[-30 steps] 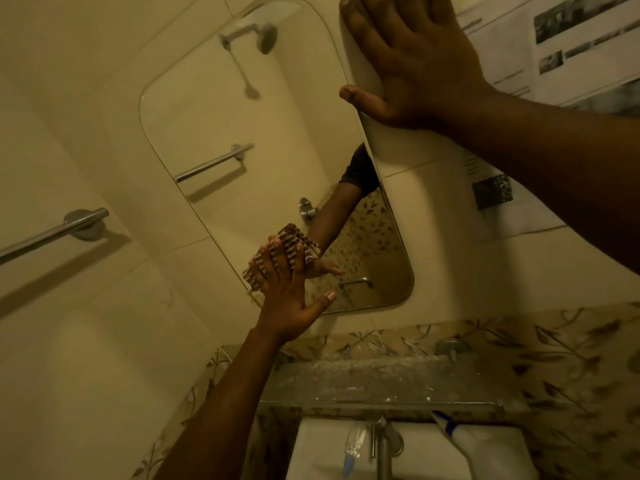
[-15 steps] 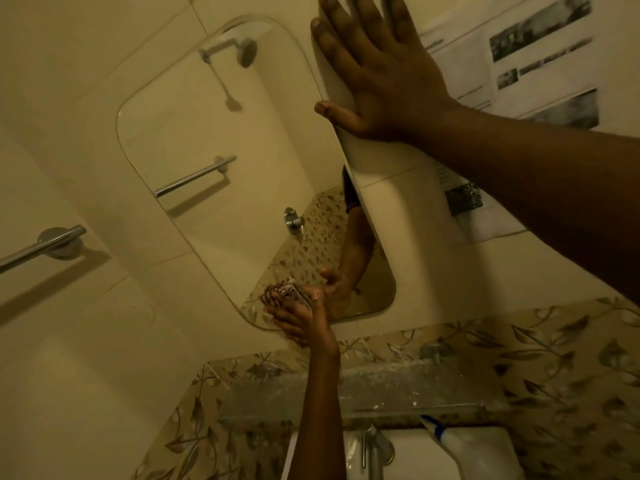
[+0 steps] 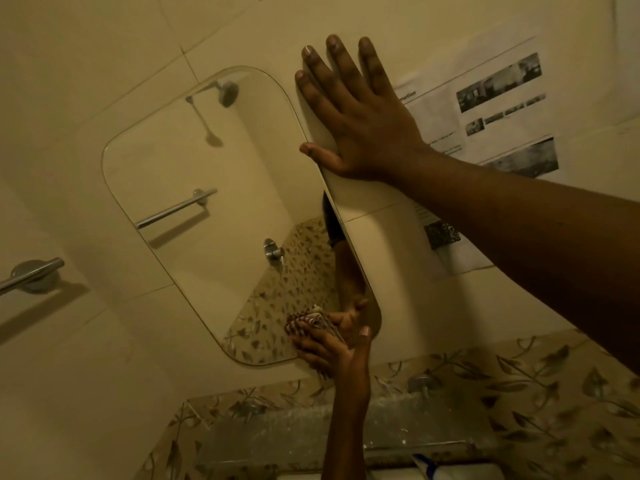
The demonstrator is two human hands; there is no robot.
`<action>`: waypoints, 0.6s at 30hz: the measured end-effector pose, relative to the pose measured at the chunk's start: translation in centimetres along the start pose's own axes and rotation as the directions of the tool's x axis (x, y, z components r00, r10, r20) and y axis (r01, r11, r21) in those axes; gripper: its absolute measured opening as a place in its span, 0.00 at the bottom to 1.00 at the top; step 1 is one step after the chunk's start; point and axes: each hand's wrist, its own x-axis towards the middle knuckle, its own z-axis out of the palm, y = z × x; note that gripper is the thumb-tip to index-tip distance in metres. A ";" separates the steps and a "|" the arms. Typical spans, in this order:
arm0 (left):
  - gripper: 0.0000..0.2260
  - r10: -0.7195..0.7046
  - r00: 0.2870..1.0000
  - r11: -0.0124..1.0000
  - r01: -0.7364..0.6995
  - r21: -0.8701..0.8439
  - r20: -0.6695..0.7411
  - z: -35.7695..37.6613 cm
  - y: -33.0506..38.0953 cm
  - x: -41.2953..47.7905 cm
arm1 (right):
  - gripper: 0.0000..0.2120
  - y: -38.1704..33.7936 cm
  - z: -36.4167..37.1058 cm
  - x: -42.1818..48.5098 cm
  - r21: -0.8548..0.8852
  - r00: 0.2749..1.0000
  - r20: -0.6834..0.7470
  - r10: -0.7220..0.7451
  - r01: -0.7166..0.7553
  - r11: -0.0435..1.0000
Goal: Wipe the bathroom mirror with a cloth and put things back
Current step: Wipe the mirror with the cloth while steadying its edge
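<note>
at the far left of the wall a towel bar (image 3: 31, 275) is fixed, well apart from the work. to its right the mirror (image 3: 194, 209) is hung on the tiles. at its lower right corner the cloth (image 3: 306, 320), a striped one, is pressed onto the glass by the left hand (image 3: 330, 351). the grip is clamped on the cloth, with fingers curled over it and the thumb raised beside it, so that pressure can be applied while the corner is rubbed. the forearm is held almost straight up from below, in front of the shelf (image 3: 277, 431). further right, the right hand (image 3: 360, 123) is laid flat at the mirror's upper right edge, its grip apart and holding nothing, fingers straight and spread, thumb at the rim. it is judged to be placed there to brace the body or steady the glass. its arm is stretched in from the right, across a printed sheet (image 3: 491, 112) stuck to the wall.
</note>
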 end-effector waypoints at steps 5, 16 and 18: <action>0.59 0.163 0.982 0.965 -0.180 0.189 0.100 2.2 -0.3 -1.8 | 0.45 0.1 -0.1 0.0 0.005 1.000 0.020 0.002 -0.002 1.000; 0.53 0.421 0.902 0.729 -0.402 0.553 0.101 5.0 -2.4 -3.1 | 0.44 0.0 0.0 0.0 -0.014 1.000 0.005 0.000 0.000 1.000; 0.52 0.457 0.882 0.676 -0.430 0.598 0.117 5.2 -3.0 -2.9 | 0.44 0.1 0.0 0.0 -0.013 1.000 0.000 0.001 -0.001 1.000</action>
